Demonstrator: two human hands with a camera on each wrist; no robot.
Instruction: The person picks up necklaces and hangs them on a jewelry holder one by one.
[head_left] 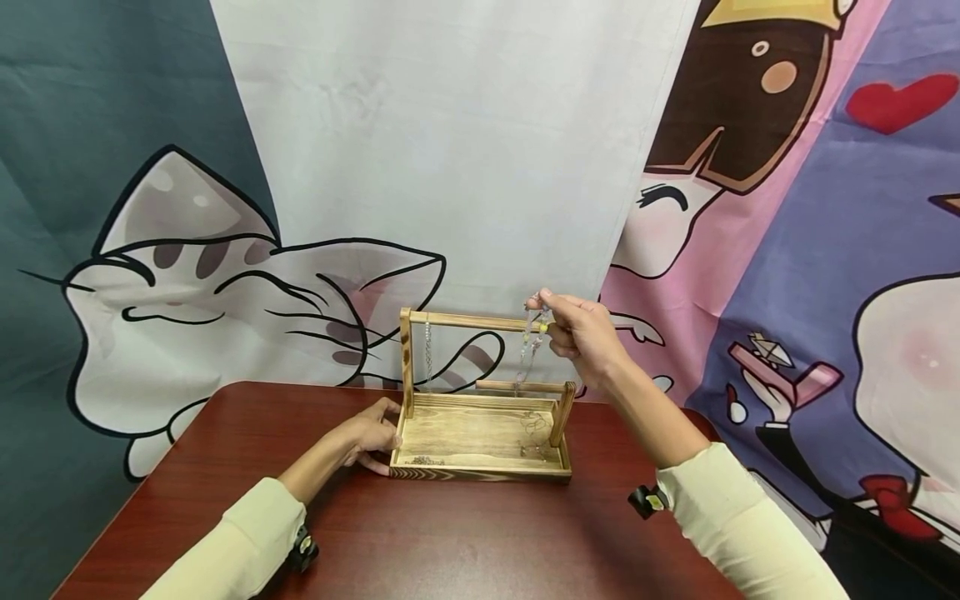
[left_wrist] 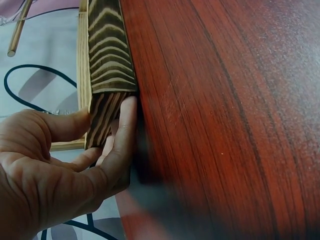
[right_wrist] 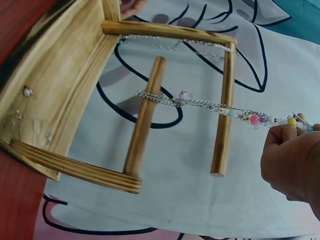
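Observation:
A wooden jewelry stand [head_left: 480, 476] has a shallow tray base, a tall post with an upper bar [head_left: 472, 321] and a short post with a lower bar [head_left: 517, 386]. My left hand [head_left: 367, 437] grips the tray's left end; in the left wrist view the thumb and fingers are on opposite sides of the striped tray edge [left_wrist: 111, 55]. Above the upper bar's free end, my right hand [head_left: 585, 337] pinches a beaded necklace [right_wrist: 255, 119] with colourful beads and silver chain. It hangs down near both bars; whether it touches them I cannot tell.
A silver chain [head_left: 428, 350] hangs on the upper bar near the tall post. In the tray lie a small chain pile [head_left: 425, 460] and thin necklaces [head_left: 534, 425]. A reddish-brown table [head_left: 465, 542] bears the stand; a cartoon-printed curtain [head_left: 465, 150] hangs behind.

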